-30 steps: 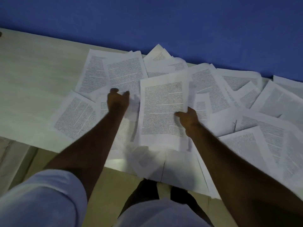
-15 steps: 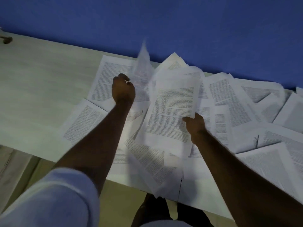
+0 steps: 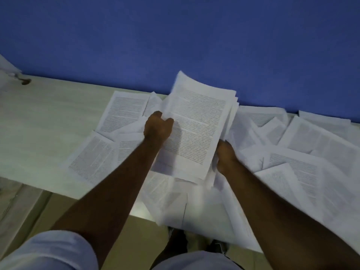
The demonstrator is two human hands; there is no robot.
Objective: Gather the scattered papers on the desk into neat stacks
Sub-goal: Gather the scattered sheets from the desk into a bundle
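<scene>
Head cam: both hands on one bundle of papers (image 3: 196,129), lifted and tilted off the tabletop (image 3: 44,117); far edge of the bundle rises in front of the blue wall (image 3: 175,36); sheet edges fanned at the far-right corner, so not squared up.

L hand (image 3: 158,128): fingers curled round the bundle's left edge, thumb on the top sheet; gripping it. R hand (image 3: 225,156): at the bundle's near-right corner, fingers go under the sheets and are hidden; looks like it holds the edge, exact finger pose can't tell; some motion blur here.

Loose sheets (image 3: 303,145) still scattered flat on the tabletop: several overlapping right of the R hand, out to the frame edge; two printed pages (image 3: 122,112) just left of the L hand, another nearer the L forearm; more sheets (image 3: 175,203) under and nearer than the bundle, hanging over the tabletop's near edge between the two forearms.

Far left of the L hand: bare tabletop, small dark object (image 3: 25,81) by the wall, too small to ID. Light sleeve (image 3: 50,252) at bottom left; shoes (image 3: 216,246) on the floor below the near edge.
</scene>
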